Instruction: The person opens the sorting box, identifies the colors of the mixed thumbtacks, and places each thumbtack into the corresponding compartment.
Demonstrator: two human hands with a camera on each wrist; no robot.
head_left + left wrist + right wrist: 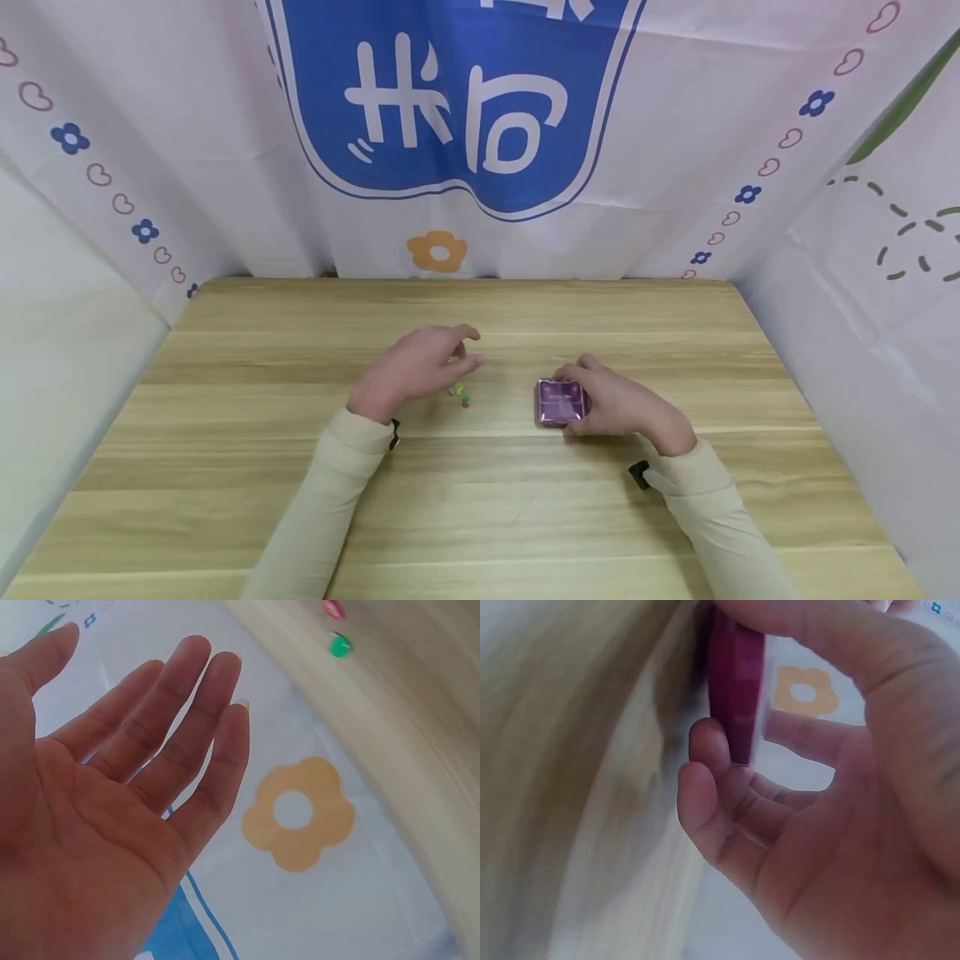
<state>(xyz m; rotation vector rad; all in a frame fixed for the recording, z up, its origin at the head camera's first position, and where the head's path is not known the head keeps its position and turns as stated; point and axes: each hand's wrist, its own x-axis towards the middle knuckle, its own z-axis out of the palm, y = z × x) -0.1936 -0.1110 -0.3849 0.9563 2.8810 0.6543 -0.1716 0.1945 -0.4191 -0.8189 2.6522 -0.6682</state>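
We cannot read the small print on the box, whose right edge the right hand partly covers. The left hand partly blocks our view of the bits, too tiny to identify. The head view crops the sign above and the sleeves below; the right wrist view shows us a blurred table.
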